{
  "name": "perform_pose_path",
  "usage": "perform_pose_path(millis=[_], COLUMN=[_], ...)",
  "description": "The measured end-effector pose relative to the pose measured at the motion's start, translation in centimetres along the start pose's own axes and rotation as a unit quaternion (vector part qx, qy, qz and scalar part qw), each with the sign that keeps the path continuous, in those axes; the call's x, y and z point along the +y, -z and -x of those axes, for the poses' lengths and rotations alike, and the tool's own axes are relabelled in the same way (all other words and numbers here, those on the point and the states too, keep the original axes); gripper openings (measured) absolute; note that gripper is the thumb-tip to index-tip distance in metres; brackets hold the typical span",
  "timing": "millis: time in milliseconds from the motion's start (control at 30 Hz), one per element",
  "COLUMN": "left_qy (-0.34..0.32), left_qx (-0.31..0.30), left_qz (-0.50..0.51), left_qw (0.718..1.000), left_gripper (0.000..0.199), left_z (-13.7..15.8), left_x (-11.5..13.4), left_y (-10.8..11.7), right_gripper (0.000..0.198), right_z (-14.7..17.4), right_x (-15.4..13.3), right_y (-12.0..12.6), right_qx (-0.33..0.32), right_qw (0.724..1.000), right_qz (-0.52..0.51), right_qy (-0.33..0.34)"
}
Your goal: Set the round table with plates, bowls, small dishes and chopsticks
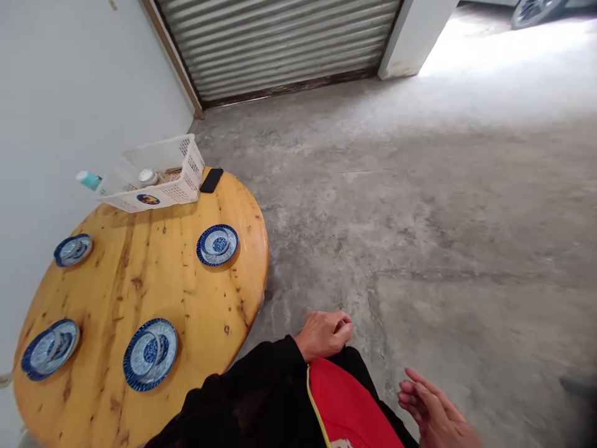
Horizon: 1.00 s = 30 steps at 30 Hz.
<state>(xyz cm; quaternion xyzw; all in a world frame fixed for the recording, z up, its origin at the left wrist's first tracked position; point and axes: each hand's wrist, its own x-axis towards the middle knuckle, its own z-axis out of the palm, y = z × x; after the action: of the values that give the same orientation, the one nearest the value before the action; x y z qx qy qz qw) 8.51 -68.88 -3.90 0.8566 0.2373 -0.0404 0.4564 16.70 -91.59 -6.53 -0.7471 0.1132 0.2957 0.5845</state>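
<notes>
My left hand [324, 335] hangs over the floor just past the table's right edge, its fingers curled in and nothing visible in them. Lower right, my right hand [433, 407] is held away from the table, fingers stretched out, touching no object. Nearest to my left hand on the wooden table are a blue-and-white plate [132, 368] with a small bowl [152, 350] on it, and another patterned plate [201, 247] with a bowl [218, 241]. Two similar settings, a plate [32, 362] and a plate [60, 254], lie at the table's left side.
The round wooden table [200, 311] stands beside a white wall. On its far side are a white plastic basket [175, 194] with a white-lidded container [148, 177], a black phone [212, 180] and a light-blue cup-like item [88, 180]. Beyond are a roller shutter [289, 46], a pillar [417, 37] and a car wheel [534, 11].
</notes>
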Motion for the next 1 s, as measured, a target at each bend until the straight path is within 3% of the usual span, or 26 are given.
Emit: perform_pose_path(millis=[100, 167, 467, 667, 833, 1000], left_qy=[0.039, 0.066, 0.165, 0.21, 0.272, 0.325], left_qx=[0.056, 0.102, 0.29, 0.376, 0.407, 0.431], left_qz=[0.028, 0.042, 0.117, 0.119, 0.111, 0.134], left_qw=[0.997, 0.992, 0.935, 0.894, 0.865, 0.831], left_gripper=[0.02, 0.021, 0.025, 0.023, 0.021, 0.022], left_z=[-2.1, -3.9, -15.4, -21.7, -24.1, -26.5], left_x=[-0.7, -1.1, -0.2, 2.0, 2.4, 0.4], left_y=[1.4, 2.4, 9.1, 13.1, 14.9, 17.5], right_gripper=[0.052, 0.053, 0.054, 0.054, 0.052, 0.05], right_z=[-3.8, -6.7, -22.2, -31.1, -35.5, -35.8], right_x=[-3.5, -6.1, -19.3, -27.9, -31.5, -31.8], right_y=[-3.8, -6.2, -16.8, -22.4, -28.6, -35.0], right_qx=[-0.041, -0.078, -0.275, -0.325, -0.379, -0.448], right_qw=[0.997, 0.995, 0.958, 0.935, 0.91, 0.871], right_qz=[-0.03, -0.021, 0.079, 0.131, 0.159, 0.201], right_qy=[-0.063, -0.064, 0.012, 0.06, 0.06, 0.027])
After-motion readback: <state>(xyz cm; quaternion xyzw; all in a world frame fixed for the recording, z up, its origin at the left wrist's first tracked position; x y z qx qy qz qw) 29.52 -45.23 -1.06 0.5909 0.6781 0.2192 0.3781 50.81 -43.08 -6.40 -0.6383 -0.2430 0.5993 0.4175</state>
